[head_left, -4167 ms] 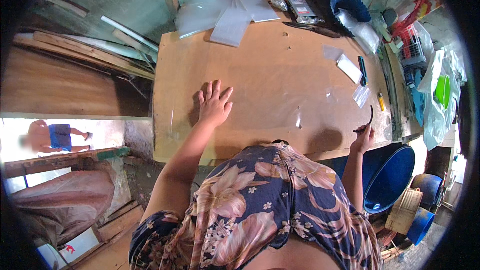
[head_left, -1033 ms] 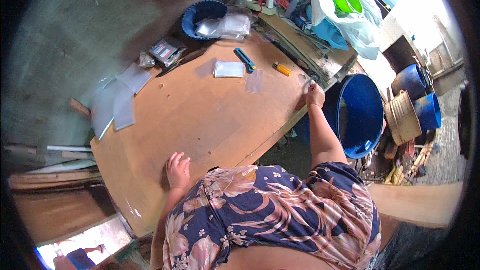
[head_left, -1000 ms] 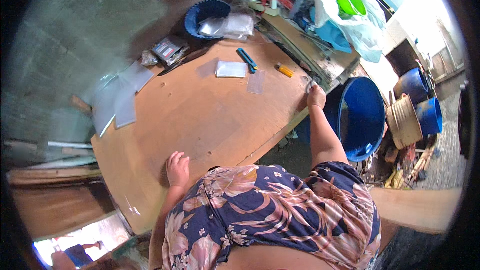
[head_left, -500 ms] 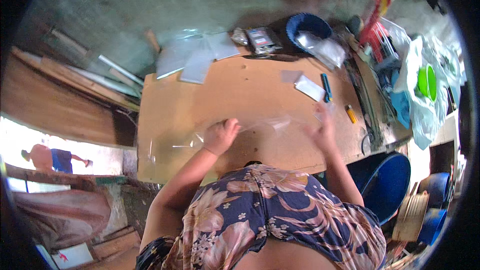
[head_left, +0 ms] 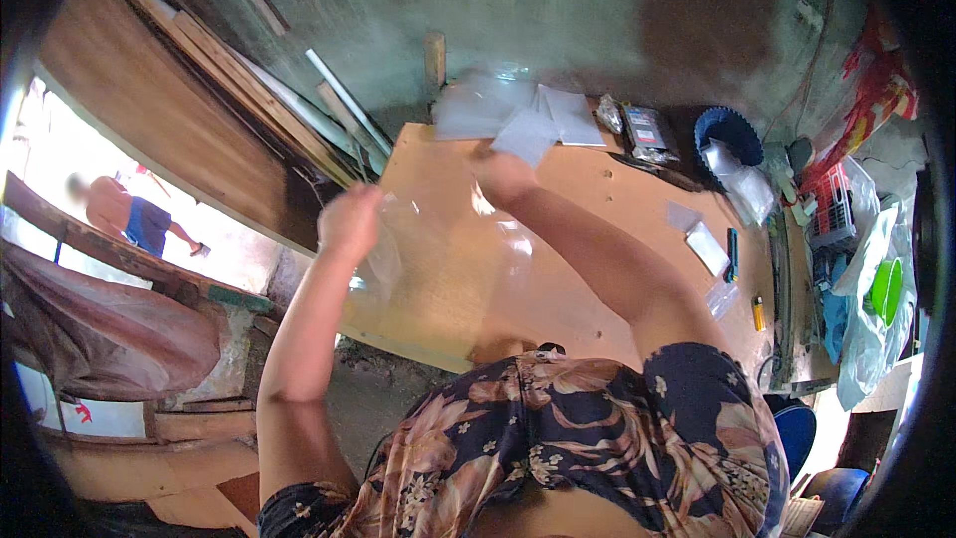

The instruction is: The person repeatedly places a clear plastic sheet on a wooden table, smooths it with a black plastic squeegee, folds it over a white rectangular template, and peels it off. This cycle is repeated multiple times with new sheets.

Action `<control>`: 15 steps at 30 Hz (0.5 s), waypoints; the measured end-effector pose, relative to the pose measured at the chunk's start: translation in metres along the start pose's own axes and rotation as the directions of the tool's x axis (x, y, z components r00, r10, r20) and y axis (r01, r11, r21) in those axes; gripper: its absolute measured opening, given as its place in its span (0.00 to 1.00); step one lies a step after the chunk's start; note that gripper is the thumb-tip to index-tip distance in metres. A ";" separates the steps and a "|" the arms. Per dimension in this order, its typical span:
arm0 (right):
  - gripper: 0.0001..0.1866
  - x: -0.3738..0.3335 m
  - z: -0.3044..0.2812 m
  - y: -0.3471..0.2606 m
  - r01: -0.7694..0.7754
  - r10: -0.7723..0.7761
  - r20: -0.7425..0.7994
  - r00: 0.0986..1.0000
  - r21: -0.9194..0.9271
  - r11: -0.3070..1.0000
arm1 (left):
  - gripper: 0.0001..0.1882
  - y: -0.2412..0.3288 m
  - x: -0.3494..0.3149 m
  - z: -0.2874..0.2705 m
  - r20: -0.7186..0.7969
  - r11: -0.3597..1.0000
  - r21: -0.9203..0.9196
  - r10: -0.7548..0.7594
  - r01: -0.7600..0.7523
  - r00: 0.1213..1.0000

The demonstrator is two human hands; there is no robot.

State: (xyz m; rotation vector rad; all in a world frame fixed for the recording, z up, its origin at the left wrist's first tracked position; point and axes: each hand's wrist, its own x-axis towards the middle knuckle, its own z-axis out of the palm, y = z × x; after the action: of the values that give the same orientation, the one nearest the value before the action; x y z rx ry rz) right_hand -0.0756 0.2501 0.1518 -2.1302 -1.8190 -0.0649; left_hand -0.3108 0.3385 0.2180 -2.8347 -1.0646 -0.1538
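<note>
One clear plastic sheet [head_left: 448,259] over the table [head_left: 597,239], pinched between left hand [head_left: 351,222] and right hand [head_left: 503,177].

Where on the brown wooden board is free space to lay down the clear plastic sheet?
The brown wooden board is bare in its middle, under the clear plastic sheet held between the left hand and right hand. Crowded: the far edge with stacked clear sheets, and the right end around the blue basket and white cards.
</note>
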 end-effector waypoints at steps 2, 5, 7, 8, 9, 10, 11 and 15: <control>0.08 0.041 -0.009 -0.020 0.067 -0.052 -0.304 0.951 0.041 0.997 | 0.12 -0.028 0.003 -0.023 -0.262 0.992 0.124 -0.002 0.036 0.965; 0.09 0.073 -0.015 -0.035 0.176 -0.120 -0.539 0.834 0.052 0.983 | 0.11 -0.040 -0.010 -0.035 -0.460 0.978 0.207 0.080 0.019 0.884; 0.09 0.079 0.005 -0.033 0.236 -0.146 -0.624 0.768 0.064 0.970 | 0.12 -0.039 -0.022 -0.025 -0.429 0.968 0.250 0.104 0.007 0.897; 0.09 0.080 0.020 -0.031 0.225 -0.143 -0.582 0.801 0.071 0.972 | 0.13 -0.040 -0.030 -0.012 -0.365 0.975 0.220 0.087 -0.005 0.927; 0.09 0.078 0.041 -0.028 0.216 -0.141 -0.538 0.831 0.078 0.973 | 0.14 -0.041 -0.037 0.007 -0.298 0.982 0.191 0.071 -0.014 0.952; 0.09 0.076 0.063 -0.025 0.206 -0.138 -0.491 0.860 0.086 0.975 | 0.15 -0.044 -0.044 0.030 -0.249 0.984 0.174 0.081 -0.038 0.965; 0.10 0.072 0.082 -0.017 0.128 -0.075 -0.405 0.911 0.104 0.986 | 0.16 -0.043 -0.045 0.054 -0.204 0.985 0.157 0.105 -0.073 0.973; 0.18 0.054 0.116 0.009 -0.260 0.264 -0.028 0.964 0.091 0.961 | 0.17 -0.008 -0.033 0.121 0.208 0.984 -0.065 -0.149 0.166 0.967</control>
State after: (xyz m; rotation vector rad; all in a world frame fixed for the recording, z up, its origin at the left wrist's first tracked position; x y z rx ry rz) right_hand -0.0779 0.3327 0.0541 -2.2694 -1.4745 0.0348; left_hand -0.3341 0.3398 0.0949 -2.8848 -1.3557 0.0836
